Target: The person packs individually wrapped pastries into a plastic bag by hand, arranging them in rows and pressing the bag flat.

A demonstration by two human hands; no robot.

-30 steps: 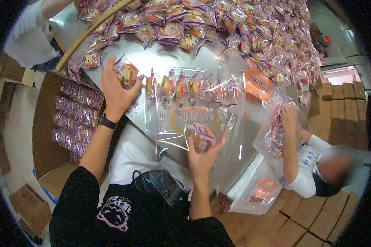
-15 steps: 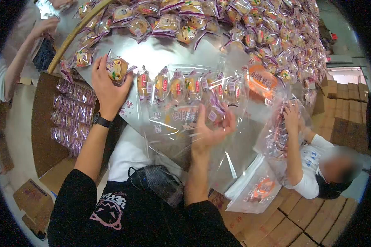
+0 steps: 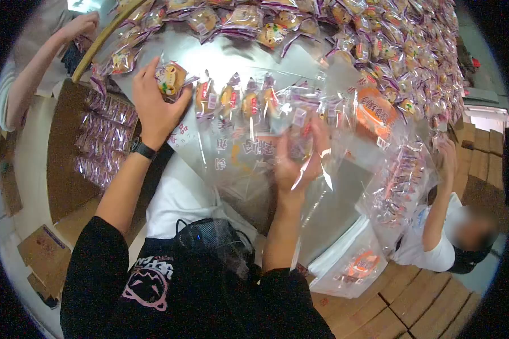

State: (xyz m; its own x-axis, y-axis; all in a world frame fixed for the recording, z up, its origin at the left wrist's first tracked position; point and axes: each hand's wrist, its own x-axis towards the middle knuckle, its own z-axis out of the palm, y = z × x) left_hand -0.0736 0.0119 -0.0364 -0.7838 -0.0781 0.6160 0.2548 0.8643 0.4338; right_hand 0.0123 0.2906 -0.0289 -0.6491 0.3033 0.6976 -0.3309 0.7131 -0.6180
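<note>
The left hand pinches a round, purple-edged, plastic-wrapped cake at left, likely steadying it. The blurred right hand curves around another packet, grip unclear, beside similar wrapped cakes standing edgewise, perhaps to save space, in a clear plastic bag.

Bright glare whitens part of the grey tabletop

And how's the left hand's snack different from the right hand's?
The snack in the left hand is outside the clear bag; the snack in the right hand shows through its plastic. The left snack shows a colourful printed front; the right snack shows a pale patch. The left snack looks fairly sharp, the right snack blurred. Both are small and plastic-wrapped.
</note>
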